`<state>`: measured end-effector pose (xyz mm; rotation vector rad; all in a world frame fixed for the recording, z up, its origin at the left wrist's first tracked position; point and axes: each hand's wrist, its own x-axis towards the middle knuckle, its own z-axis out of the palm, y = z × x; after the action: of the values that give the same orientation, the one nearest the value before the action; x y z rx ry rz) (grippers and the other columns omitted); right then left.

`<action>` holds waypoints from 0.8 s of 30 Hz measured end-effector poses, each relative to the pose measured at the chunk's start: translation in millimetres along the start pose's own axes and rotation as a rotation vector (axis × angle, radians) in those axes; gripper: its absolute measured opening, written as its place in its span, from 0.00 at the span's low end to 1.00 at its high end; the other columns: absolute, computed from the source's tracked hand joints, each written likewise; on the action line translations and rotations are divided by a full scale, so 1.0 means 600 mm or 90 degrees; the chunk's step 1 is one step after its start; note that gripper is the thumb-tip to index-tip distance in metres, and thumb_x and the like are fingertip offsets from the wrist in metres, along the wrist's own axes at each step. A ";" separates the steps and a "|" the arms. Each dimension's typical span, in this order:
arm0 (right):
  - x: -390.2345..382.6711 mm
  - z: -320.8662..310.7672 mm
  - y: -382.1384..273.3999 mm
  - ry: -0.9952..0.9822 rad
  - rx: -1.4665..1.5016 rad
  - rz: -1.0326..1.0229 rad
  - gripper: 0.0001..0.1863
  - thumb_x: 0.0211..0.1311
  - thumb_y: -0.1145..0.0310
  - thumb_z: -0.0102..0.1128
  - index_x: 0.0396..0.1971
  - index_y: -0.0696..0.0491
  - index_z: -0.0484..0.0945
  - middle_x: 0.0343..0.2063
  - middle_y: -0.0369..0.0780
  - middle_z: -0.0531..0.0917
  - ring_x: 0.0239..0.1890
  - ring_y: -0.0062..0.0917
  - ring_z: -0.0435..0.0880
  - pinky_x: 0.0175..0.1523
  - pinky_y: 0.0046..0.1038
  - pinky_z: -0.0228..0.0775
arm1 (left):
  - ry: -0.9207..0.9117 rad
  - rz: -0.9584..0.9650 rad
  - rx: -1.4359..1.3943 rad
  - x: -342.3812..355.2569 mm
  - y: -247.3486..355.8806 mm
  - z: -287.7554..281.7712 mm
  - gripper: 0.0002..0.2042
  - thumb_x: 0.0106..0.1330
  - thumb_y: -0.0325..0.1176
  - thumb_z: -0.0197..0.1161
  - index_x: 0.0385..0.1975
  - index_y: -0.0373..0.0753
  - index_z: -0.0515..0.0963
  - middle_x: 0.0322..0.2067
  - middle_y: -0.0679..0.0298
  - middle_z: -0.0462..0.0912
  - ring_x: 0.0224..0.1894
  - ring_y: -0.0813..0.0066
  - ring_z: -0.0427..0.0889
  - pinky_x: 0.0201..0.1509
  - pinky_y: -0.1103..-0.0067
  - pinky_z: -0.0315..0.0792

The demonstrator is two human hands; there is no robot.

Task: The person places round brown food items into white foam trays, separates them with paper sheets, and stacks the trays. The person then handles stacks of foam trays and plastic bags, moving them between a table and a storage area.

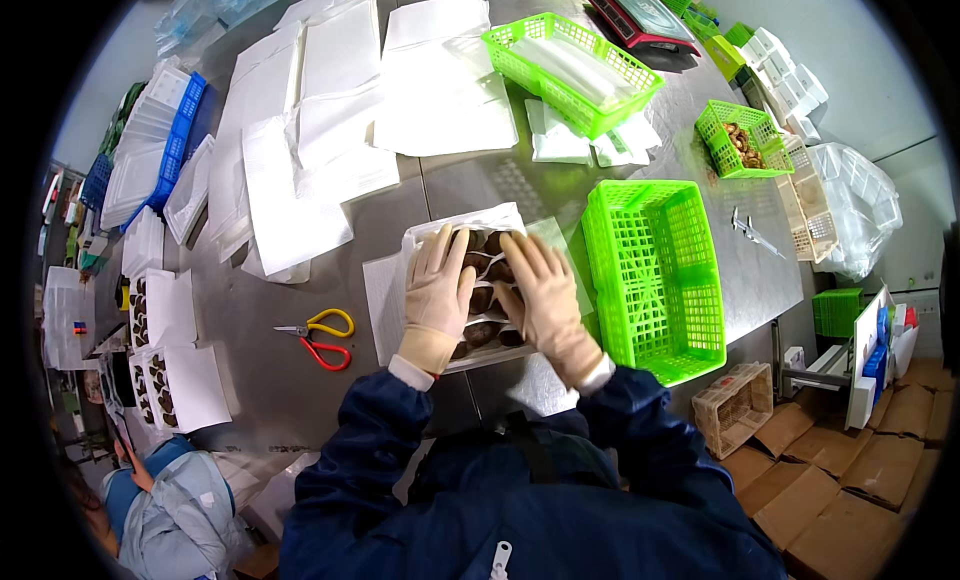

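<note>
A white foam-like box (507, 214) stands on the metal table in front of me, filled with dark brown rounded items (482, 300) with white strips between them; their kind is unclear. My left hand (436, 292), in a pale glove, lies along the left side of the box with its fingers stretched over the contents. From the right, my gloved right hand (547, 298) rests with spread fingers on the items at that side. Neither hand is wrapped around anything. Beneath the box, part of a white sheet (380, 298) sticks out to the left.
Scissors (325, 338) with red and yellow handles lie left of the box; an empty green basket (655, 280) stands right. White sheets (300, 150), a filled green basket (572, 75), a scale (645, 25) and a caliper (757, 233) are farther off. A person (180, 500) is at lower left.
</note>
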<state>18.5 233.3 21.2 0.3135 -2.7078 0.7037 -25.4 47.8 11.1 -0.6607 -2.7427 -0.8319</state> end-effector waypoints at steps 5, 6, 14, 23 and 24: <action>0.068 0.045 0.050 -0.016 -0.057 -0.061 0.29 0.64 0.56 0.64 0.63 0.50 0.75 0.56 0.42 0.83 0.61 0.40 0.77 0.64 0.48 0.66 | -0.033 -0.015 0.105 0.032 -0.004 0.045 0.25 0.70 0.37 0.59 0.67 0.41 0.73 0.66 0.59 0.74 0.67 0.56 0.71 0.74 0.58 0.60; 0.074 0.048 0.055 -0.017 -0.071 -0.079 0.26 0.62 0.57 0.64 0.60 0.49 0.78 0.53 0.40 0.85 0.59 0.39 0.79 0.62 0.47 0.67 | -0.028 -0.018 0.114 0.032 -0.007 0.049 0.25 0.70 0.38 0.58 0.67 0.42 0.72 0.65 0.59 0.74 0.67 0.57 0.71 0.75 0.58 0.60; 0.106 0.071 0.029 -0.096 -0.238 -0.005 0.15 0.55 0.52 0.65 0.34 0.47 0.87 0.37 0.38 0.87 0.47 0.36 0.82 0.50 0.41 0.72 | -0.060 -0.045 0.097 0.037 -0.012 0.047 0.26 0.70 0.34 0.57 0.69 0.42 0.70 0.61 0.54 0.76 0.62 0.54 0.74 0.74 0.60 0.61; 0.081 -0.026 0.073 -0.088 0.306 0.208 0.24 0.68 0.64 0.63 0.62 0.56 0.78 0.60 0.48 0.82 0.63 0.42 0.79 0.68 0.35 0.69 | 0.171 -0.051 -0.218 0.031 -0.075 -0.075 0.18 0.73 0.26 0.56 0.62 0.35 0.77 0.58 0.51 0.82 0.61 0.53 0.81 0.68 0.65 0.71; 0.054 -0.020 0.084 -0.048 0.365 0.282 0.23 0.70 0.65 0.61 0.62 0.58 0.78 0.58 0.48 0.84 0.62 0.40 0.81 0.67 0.33 0.71 | 0.212 -0.097 -0.259 -0.006 -0.114 -0.079 0.18 0.73 0.25 0.56 0.61 0.32 0.77 0.59 0.48 0.82 0.60 0.53 0.81 0.66 0.67 0.73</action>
<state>-22.8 278.1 21.3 -0.1484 -2.6079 1.6239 -51.6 -30.8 16.1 -0.3373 -2.3615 -1.4157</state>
